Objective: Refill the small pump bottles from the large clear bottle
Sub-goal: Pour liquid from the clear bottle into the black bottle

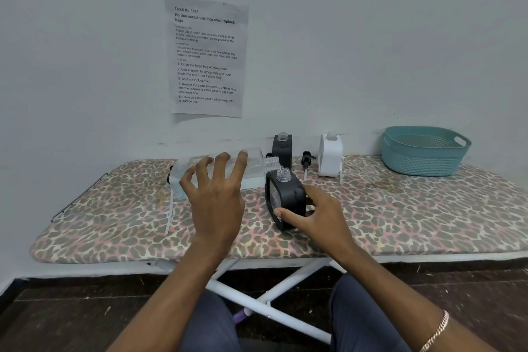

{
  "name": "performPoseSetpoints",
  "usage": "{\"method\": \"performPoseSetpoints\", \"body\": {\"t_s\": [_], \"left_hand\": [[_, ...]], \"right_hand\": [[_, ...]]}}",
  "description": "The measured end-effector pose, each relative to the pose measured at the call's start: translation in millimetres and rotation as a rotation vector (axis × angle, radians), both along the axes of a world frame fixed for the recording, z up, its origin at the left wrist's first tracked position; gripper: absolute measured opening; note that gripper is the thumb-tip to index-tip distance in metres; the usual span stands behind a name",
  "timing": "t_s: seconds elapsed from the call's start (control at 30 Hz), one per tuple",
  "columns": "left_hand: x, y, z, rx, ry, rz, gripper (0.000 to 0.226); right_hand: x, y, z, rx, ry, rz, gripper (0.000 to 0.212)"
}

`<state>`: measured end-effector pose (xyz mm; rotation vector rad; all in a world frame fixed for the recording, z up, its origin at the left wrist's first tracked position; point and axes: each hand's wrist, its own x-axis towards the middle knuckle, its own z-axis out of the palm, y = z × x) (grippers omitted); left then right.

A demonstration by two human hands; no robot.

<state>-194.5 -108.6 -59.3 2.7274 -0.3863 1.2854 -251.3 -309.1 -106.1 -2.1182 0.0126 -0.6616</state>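
My left hand (214,191) grips the large clear bottle (254,164), tipped on its side with its threaded neck over the open mouth of a small black bottle (285,194). A thin stream of clear liquid runs from neck to mouth. My right hand (317,216) holds that black bottle by its lower side, tilted toward the large one. Behind stand a second black bottle (281,147) and a white bottle (330,154), both uncapped. A black pump head (307,158) lies between them.
Everything sits on an ironing board with a leopard-print cover (400,208), pushed against a pale wall. A teal plastic basket (423,151) stands at the back right. A printed sheet (205,57) is taped to the wall. A white pump tube (170,208) lies at the left.
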Motion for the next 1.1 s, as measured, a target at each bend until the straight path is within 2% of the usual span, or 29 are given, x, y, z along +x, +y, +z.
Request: {"method": "performPoseSetpoints", "body": {"t_s": [1.1], "left_hand": [[0.5, 0.8, -0.4, 0.002, -0.001, 0.003, 0.082]], "right_hand": [[1.7, -2.8, -1.3, 0.01, 0.023, 0.015, 0.059]]}}
